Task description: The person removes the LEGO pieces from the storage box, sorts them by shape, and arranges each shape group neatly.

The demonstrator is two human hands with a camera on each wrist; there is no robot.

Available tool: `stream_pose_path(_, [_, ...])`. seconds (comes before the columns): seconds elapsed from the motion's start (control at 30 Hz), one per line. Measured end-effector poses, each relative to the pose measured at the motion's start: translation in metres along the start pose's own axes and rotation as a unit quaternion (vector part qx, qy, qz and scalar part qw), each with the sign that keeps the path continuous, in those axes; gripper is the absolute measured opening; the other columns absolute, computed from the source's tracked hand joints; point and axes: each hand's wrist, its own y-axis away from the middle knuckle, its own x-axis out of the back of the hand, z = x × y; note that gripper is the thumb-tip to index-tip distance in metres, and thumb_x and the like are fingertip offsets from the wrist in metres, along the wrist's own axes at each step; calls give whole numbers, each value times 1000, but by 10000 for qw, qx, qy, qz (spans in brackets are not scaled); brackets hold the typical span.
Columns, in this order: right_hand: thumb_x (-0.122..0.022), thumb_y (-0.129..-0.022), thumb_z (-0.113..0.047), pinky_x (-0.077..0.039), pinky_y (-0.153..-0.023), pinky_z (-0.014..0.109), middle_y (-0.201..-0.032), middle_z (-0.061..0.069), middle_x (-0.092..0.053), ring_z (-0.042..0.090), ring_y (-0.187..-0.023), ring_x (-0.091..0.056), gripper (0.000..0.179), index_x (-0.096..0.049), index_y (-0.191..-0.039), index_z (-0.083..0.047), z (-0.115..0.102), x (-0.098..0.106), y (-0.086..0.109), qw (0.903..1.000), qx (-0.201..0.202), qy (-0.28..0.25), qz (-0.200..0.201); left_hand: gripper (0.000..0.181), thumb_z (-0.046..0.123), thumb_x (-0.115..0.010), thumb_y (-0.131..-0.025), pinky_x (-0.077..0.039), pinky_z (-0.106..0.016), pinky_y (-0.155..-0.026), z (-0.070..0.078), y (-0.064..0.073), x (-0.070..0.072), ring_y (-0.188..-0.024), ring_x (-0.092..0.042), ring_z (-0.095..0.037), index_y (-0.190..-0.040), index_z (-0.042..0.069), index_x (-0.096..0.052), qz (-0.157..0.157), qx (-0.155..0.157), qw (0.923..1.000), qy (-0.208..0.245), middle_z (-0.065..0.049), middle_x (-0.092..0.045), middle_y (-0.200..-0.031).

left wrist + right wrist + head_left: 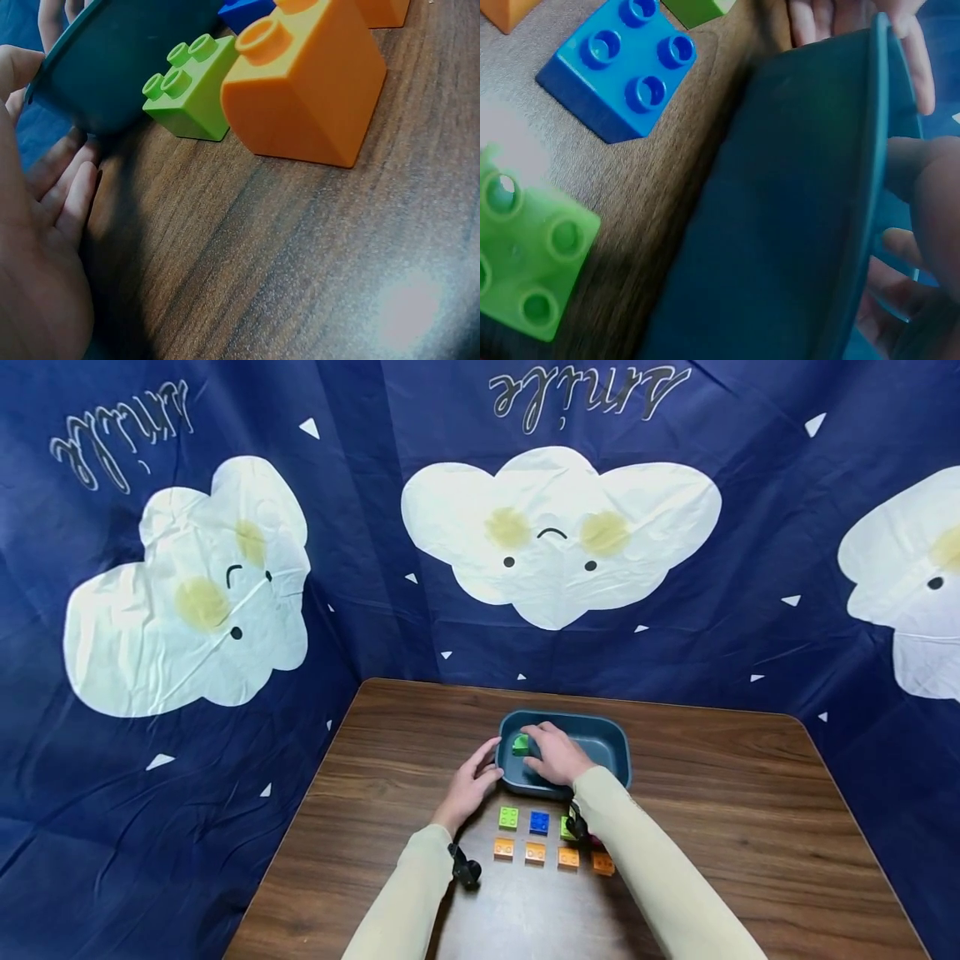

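Observation:
A teal bin [615,739] stands toward the back of the table. My left hand [467,789] is at its left end, its fairly straight fingers and thumb touching the outer wall and rim. Inside the bin reaches my right hand [557,755], thumb and index finger spread apart beside a green block [521,744] on the bin floor. In the right wrist view the bin wall hides part of that hand. In front of the bin lie a lime green block [191,82], a blue block [619,67] and another lime green block [532,247].
Nearer the front, several orange blocks [535,853] form a row, the rightmost partly behind the right sleeve [637,835]. The wooden table [720,793] extends widely to both sides. A blue cloth with white clouds [558,535] hangs behind it.

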Motion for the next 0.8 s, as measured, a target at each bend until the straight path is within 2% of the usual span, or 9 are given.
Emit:
stream_pose_path(0.23, [-75,-99,-20,-51,-109,54,-152,22,-51,38,-133,-58,66,-47,-158,-14,-6,-8,-14,9983,-40,379,-446,57,18,-64,-105,-43,-51,-118,1,-1,-1,-144,-52,-28,-155,42,-50,58,171,9998,-108,-1,-48,-162])
stream_pose_path(0.43, [-76,-98,-17,-51,-110,53,-152,23,-51,39,-134,-57,66,-48,-158,-14,-3,-15,-15,9959,-47,589,-686,57,17,-64,-105,-43,-52,-118,0,-1,-3,-144,-52,-30,-156,38,-51,16,139,9999,-70,-5,-48,-162])
stream_pose_path(0.63, [-78,-95,-10,-54,-105,53,-138,22,-60,37,-125,-61,56,-58,-148,-11,1,-17,-15,9976,18,522,-447,58,16,-64,-104,-44,-53,-117,1,-1,-2,-143,-52,-31,-157,34,-50,76,70,9999,-73,-4,-48,-162])
stream_pose_path(0.8, [-76,-95,-4,-58,-97,50,-124,19,-62,32,-112,-64,42,-65,-135,-11,2,-18,-16,9977,-108,480,-469,58,17,-65,-104,-44,-52,-117,1,1,-1,-143,-52,-30,-156,37,-51,117,136,9998,-74,-2,-48,-162])
